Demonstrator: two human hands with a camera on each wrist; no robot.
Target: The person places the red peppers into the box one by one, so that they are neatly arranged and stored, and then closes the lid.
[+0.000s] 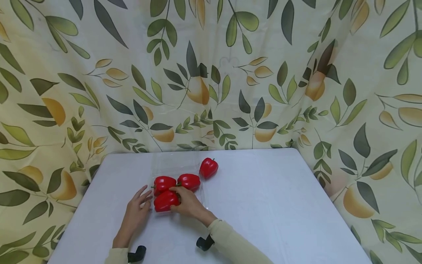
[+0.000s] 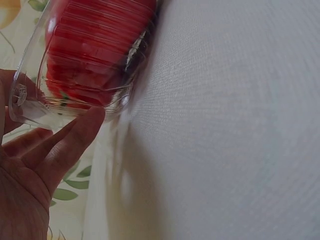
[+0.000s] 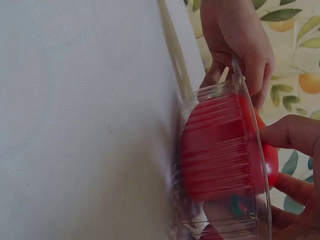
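Note:
My right hand (image 1: 188, 202) grips a red bell pepper (image 1: 166, 201) between thumb and fingers, low in the near left part of a clear plastic container (image 1: 203, 200). Behind it, inside the same container, lie two more red bell peppers, one at the left (image 1: 164, 184) and one at the right (image 1: 189, 182). With its fingers fairly straight, my left hand (image 1: 136, 211) touches the container's left side. Its fingertips meet the ribbed wall (image 2: 85, 65) in the left wrist view. Through that wall the gripped pepper (image 3: 215, 150) shows in the right wrist view.
Just beyond the container's right back corner, another red bell pepper (image 1: 208, 168) sits on the white table (image 1: 263, 205). The container's clear lid (image 1: 174, 161) lies folded back toward the far edge. A leaf-patterned curtain (image 1: 211, 84) hangs behind and around the table.

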